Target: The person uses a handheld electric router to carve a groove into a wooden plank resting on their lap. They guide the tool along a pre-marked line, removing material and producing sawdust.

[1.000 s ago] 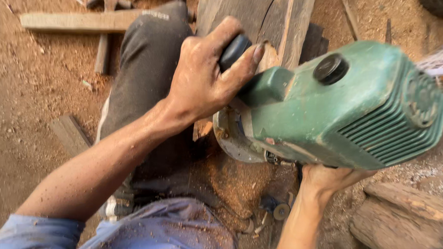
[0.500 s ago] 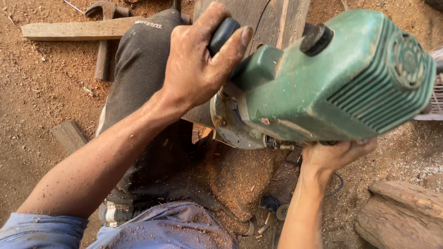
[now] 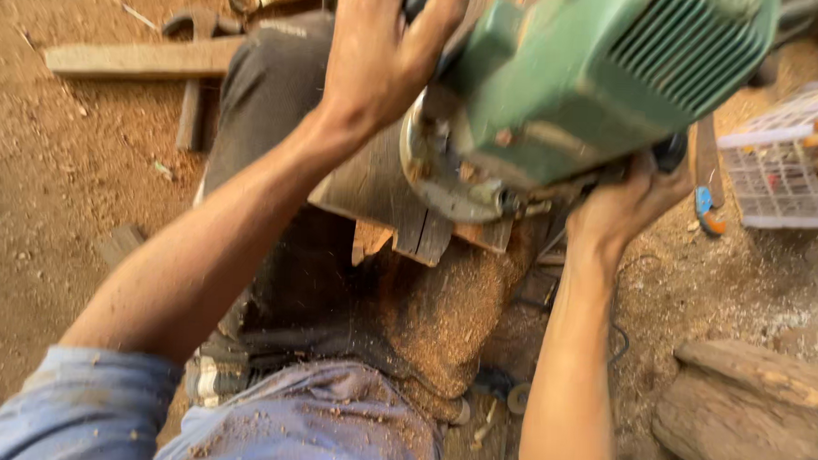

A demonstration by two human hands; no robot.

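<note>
Head camera looks down at a person at work on a floor of dirt and sawdust. Closest to the camera are two blue sleeves, one on each arm, and a lap dusted with wood chips. Both arms are bare below the sleeves. The left arm runs up and to the right, nearly straight, and the right arm rises almost straight up the picture.

Past the arms sits one green power tool (image 3: 586, 91), high in the middle and right of the view. It is big and boxy, with slots on its far end. Its long side runs from lower left to upper right, and the slotted end points up and right. The round metal part (image 3: 438, 168) at its lower left end faces the wood.

The left hand (image 3: 379, 57) is wrapped tight around a dark handle at the top of the tool, fingers curled over it. The right hand (image 3: 623, 206) is under the tool, cupped up against its bottom, holding it from below.

Under the tool is one dark wooden board (image 3: 374, 188), with a pile of sawdust (image 3: 442, 313) below its edge.

To the right lies one thick log (image 3: 747, 414). Farther up on the right stands one white wire basket (image 3: 778, 170). Far off at the upper left lies one long pale plank (image 3: 138, 59), with a hammer (image 3: 195, 68) across it.
</note>
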